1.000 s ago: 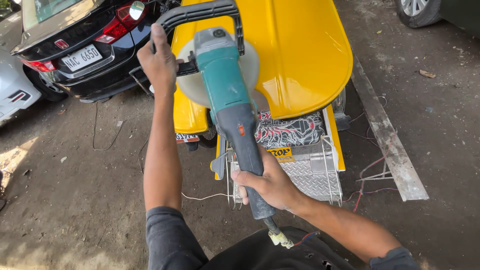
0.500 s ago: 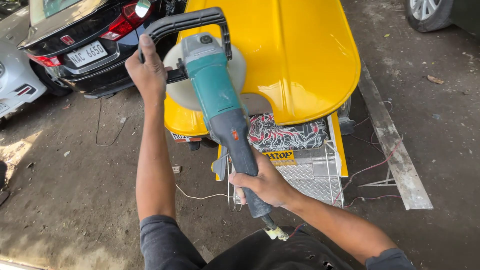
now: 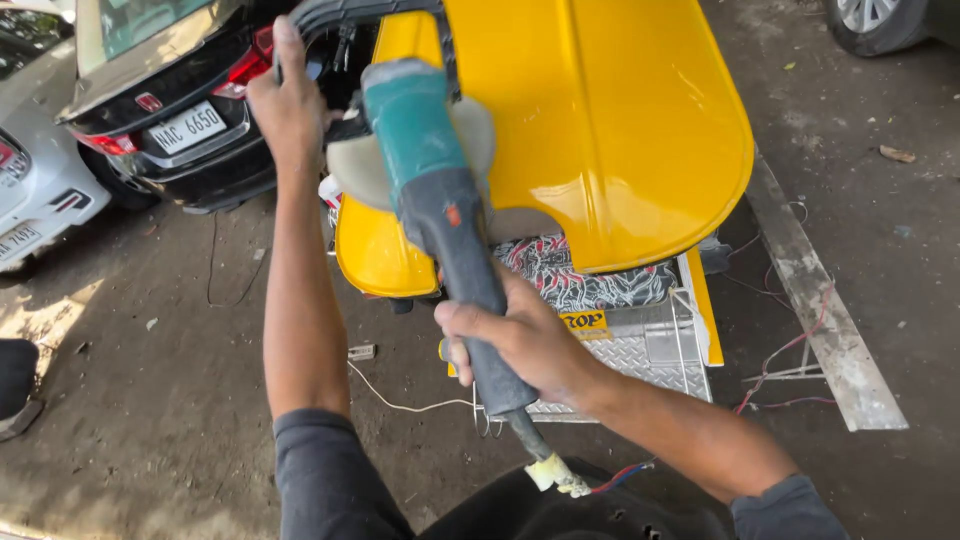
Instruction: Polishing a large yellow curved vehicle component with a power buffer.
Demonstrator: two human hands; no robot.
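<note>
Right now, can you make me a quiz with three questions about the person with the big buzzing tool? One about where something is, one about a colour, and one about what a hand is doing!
1. Where does the polisher's pad rest?
A. on the ground
B. on the yellow panel
C. on the black car

2. What colour is the polisher's head?
A. teal green
B. red
C. white

3. What is the right hand doing?
A. hanging free
B. lying flat on the panel
C. gripping the tool's dark rear handle

Answers:
1 B: the pad of the polisher lies against the yellow panel.
2 A: the housing above the pad is teal green.
3 C: the right hand is wrapped around the rear handle, while the left hand holds the side handle.
</note>
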